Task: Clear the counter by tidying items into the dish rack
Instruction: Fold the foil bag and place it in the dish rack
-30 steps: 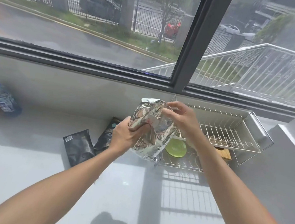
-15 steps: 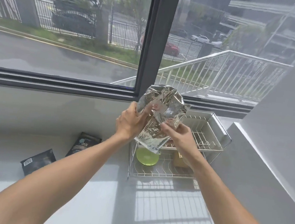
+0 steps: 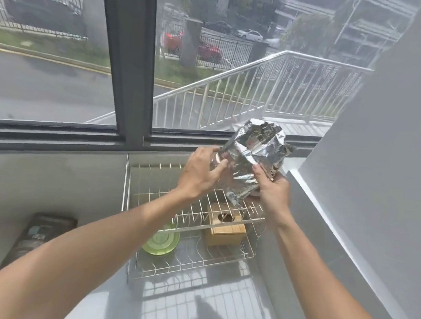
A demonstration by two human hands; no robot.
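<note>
**Foil bag held over the upper tier of the dish rack**

The right hand (image 3: 274,190) is gripping the lower right side of a crumpled silver foil bag (image 3: 252,160), thumb pressed on its front face and fingers wrapped behind, apparently carrying most of the weight. The left hand (image 3: 199,173) is resting against the bag's left edge at about nine o'clock from it, fingers spread and only lightly curled; whether it is truly pinching the foil or just steadying it cannot be told. Two hands are probably in use because the bag is floppy and bulky and would sag from one grip.

The bag is hanging in the air, tilted slightly, with its bottom corner just above the top shelf of the two-tier white wire dish rack (image 3: 135,191), towards the rack's back right. That position suggests the upper tier is the intended resting place.

Below, at six o'clock from the bag, a square pale wooden box with a round hole in its top (image 3: 225,226) is sitting on the lower tier, and a round lime-green plastic lid or saucer (image 3: 161,241) is lying at about seven o'clock beside it.

Further out on the white counter (image 3: 99,200), at about eight o'clock, a dark printed pouch (image 3: 42,236) is lying well apart from the rack, likely waiting its turn.
</note>
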